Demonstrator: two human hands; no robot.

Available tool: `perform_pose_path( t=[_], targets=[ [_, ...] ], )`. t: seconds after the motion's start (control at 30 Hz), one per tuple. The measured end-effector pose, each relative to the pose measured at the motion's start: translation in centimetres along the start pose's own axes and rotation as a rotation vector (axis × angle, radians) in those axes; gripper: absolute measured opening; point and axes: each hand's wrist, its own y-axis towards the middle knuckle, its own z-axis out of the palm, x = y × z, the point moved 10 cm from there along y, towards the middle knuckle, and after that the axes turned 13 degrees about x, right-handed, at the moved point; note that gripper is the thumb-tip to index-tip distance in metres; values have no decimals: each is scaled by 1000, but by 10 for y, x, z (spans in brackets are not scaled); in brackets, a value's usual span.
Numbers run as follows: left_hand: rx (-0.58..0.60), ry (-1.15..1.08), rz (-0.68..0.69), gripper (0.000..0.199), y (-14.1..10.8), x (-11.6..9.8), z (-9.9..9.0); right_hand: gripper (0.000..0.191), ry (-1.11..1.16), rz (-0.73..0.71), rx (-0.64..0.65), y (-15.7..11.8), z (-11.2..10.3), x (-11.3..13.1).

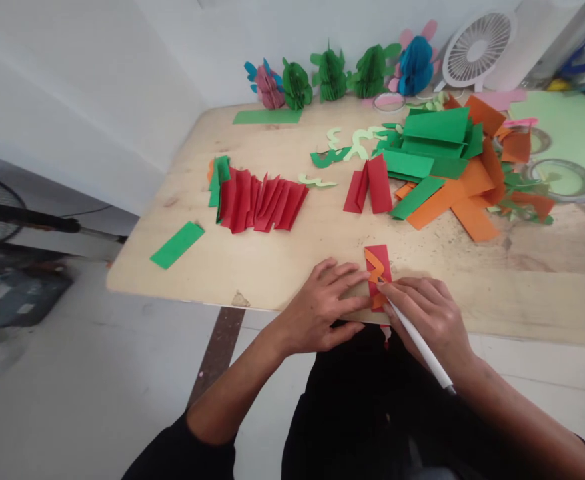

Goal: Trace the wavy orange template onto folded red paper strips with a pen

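Your left hand [322, 307] is open, fingers spread – press the orange cutout [376, 269] flat on the red strip [382, 256], by the near edge of the table [272, 280]. Your right hand [435, 313] grips the white pen-like tool [420, 339]; guide it closely along the curves (slower at bends) – without nudging the cutout.

Looks like a little craft corner, could be at home or in a studio: wooden table [272, 267] by a white wall, cut colored paper [435, 133] piled up, folded paper figures [331, 73] along the far edge.
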Motion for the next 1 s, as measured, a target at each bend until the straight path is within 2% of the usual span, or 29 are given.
perform_pose_path(
  t=[0.27,0.73,1.0],
  targets=[
    [-1,-8,0,31,0,2,2,36,15,1,-7,0,0,-3],
    [3,29,6,32,0,1,3,33,17,15,0,1,-1,-4],
    [25,55,7,32,1,0,5,21,269,177,-18,5,-11,-19]
  ],
)
